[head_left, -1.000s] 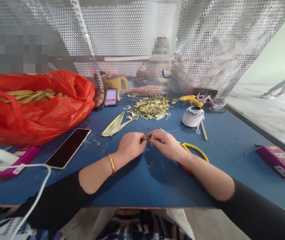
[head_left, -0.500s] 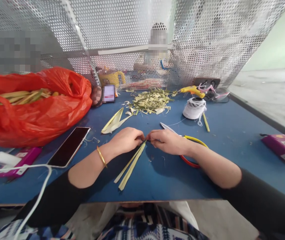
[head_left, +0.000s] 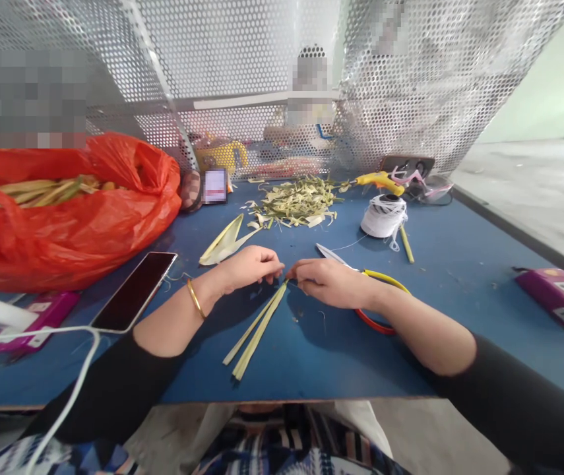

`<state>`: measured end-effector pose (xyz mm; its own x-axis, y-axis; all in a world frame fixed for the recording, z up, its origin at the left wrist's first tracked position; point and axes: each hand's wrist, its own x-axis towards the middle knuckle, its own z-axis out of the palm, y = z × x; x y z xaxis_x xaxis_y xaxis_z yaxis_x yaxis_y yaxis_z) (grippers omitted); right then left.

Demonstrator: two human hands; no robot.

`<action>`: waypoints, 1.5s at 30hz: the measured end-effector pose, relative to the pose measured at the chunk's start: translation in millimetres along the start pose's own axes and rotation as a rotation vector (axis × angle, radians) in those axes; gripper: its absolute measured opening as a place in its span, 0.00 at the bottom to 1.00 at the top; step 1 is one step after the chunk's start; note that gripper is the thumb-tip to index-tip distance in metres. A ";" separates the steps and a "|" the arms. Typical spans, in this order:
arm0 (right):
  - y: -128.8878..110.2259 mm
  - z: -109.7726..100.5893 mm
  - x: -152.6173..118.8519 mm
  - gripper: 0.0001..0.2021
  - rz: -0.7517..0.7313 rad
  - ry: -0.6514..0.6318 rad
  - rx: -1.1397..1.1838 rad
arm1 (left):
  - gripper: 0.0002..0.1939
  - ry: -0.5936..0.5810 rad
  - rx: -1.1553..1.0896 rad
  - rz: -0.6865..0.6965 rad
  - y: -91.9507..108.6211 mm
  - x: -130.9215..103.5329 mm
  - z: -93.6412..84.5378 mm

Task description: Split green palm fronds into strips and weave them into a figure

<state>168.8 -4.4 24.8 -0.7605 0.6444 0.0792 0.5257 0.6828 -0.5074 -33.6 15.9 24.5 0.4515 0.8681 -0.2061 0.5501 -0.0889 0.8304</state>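
Note:
A bundle of narrow, pale green husk strips point(head_left: 256, 336) lies slantwise on the blue table, its loose ends fanned toward me. My right hand point(head_left: 328, 280) pinches the joined tip of the bundle. Just left of that tip, my left hand point(head_left: 254, 267) has thumb and forefinger closed together; whatever may be between them is too small to make out. Scissors point(head_left: 385, 280) with yellow and red handles lie partly under my right forearm, blades toward the back left. Behind them, a spool of white thread point(head_left: 383, 218) stands with a strand trailing leftward.
A pile of husk scraps point(head_left: 299, 201) and a folded husk piece point(head_left: 225, 244) lie beyond my hands. Left are a red plastic bag point(head_left: 128, 231) and a phone point(head_left: 136, 290). A yellow glue gun point(head_left: 380, 180) sits back right; a purple power strip point(head_left: 559, 297) lies right. Perforated metal point(head_left: 242, 59) stands behind.
My left hand has moved slightly up and left, away from the bundle's tip. My right hand stays at the tip, and the bundle has barely shifted.

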 end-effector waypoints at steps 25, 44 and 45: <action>9.1 9.5 8.1 0.09 0.424 0.286 0.692 | 0.06 0.024 -0.363 -0.130 1.5 2.8 21.7; 13.9 20.5 9.1 0.06 0.282 0.383 0.087 | 0.05 0.005 -0.400 -0.095 -1.8 6.6 21.5; 13.4 20.9 9.0 0.06 0.279 0.391 0.078 | 0.05 0.013 -0.405 -0.105 -1.4 6.5 21.6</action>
<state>161.0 3.4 0.9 -0.3868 0.8906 0.2394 0.6475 0.4471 -0.6171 -16.2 11.2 10.7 0.3976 0.8683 -0.2965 0.2705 0.1978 0.9422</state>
